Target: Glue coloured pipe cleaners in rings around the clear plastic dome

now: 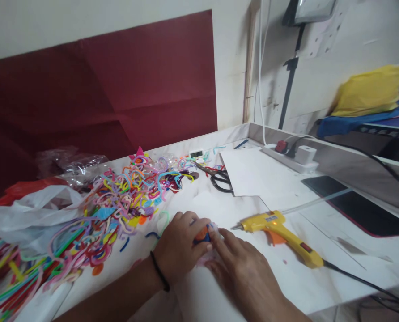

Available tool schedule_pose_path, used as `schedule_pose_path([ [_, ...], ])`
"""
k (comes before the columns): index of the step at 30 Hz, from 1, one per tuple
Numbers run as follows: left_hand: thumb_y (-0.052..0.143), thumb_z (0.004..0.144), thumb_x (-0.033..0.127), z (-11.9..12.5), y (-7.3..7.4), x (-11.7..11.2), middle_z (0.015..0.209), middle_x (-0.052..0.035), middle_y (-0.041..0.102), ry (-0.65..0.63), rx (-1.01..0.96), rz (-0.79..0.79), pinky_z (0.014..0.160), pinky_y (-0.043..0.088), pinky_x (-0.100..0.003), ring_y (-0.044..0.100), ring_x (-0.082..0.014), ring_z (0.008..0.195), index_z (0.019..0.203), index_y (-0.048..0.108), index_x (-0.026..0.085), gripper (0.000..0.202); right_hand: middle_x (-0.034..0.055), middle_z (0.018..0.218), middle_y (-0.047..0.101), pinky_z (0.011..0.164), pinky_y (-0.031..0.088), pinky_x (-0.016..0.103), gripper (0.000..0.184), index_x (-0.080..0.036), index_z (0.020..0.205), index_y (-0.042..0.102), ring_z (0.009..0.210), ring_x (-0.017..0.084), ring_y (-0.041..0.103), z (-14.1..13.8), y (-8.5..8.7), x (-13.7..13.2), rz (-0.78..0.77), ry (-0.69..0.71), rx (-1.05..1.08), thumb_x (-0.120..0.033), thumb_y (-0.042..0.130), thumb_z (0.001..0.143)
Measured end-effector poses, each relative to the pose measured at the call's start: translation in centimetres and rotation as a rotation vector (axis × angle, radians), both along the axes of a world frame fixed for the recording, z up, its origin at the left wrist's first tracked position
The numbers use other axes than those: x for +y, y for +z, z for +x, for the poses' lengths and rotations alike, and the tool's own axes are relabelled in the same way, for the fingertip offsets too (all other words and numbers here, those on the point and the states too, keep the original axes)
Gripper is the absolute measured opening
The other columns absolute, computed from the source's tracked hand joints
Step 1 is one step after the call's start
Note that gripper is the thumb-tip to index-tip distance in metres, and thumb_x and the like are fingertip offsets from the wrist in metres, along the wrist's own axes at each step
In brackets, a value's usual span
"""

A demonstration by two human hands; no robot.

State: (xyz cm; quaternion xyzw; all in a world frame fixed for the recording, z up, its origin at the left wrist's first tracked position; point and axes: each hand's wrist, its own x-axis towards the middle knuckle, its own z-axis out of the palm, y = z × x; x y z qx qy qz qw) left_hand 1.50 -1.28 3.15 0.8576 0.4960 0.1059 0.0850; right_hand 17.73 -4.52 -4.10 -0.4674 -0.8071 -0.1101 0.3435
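A small orange and blue craft piece (202, 235) with pale pinkish edges is between my two hands, low over the white table. My left hand (182, 241), with a black band at the wrist, has its fingers curled round the piece from the left. From the other side, my right hand (241, 266) presses its fingertips against the piece. Fingers cover most of it, so its full shape is hidden. Just right of my hands lies a yellow hot glue gun (282, 235), its nozzle pointing left towards them.
A tangled heap of colourful pipe cleaners (129, 197) spreads left, beside a white plastic bag (35, 214). Behind my hands are black-handled scissors (221, 181), a white sheet (263, 174) and a small digital display (196, 154). A power strip (293, 158) and dark phone (360, 205) lie right.
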Motion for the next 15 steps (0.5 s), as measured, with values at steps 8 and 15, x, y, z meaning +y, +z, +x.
schedule_pose_path([
  [8, 0.067, 0.084, 0.026, -2.3, -0.4, 0.9, 0.121, -0.0076, 0.06, -0.169, -0.054, -0.044, 0.095, 0.043, -0.041, 0.054, -0.0253, 0.106, 0.129, 0.056, 0.022, 0.047, 0.0197, 0.099, 0.074, 0.055, 0.061, 0.037, 0.052, -0.008, 0.11, 0.069, 0.068, 0.025, 0.072, 0.1, -0.1, 0.2, 0.115, 0.002, -0.002, -0.039, 0.028, 0.101],
  [15, 0.059, 0.089, 0.024, -3.6, -0.4, 1.8, 0.128, -0.0081, 0.059, -0.298, -0.082, -0.074, 0.099, 0.041, -0.039, 0.053, -0.0239, 0.112, 0.134, 0.051, 0.019, 0.045, 0.0223, 0.1, 0.073, 0.057, 0.062, 0.038, 0.049, -0.007, 0.111, 0.07, 0.072, 0.027, 0.073, -0.1, -0.1, 0.3, 0.139, 0.0, -0.025, -0.037, 0.034, 0.1],
])
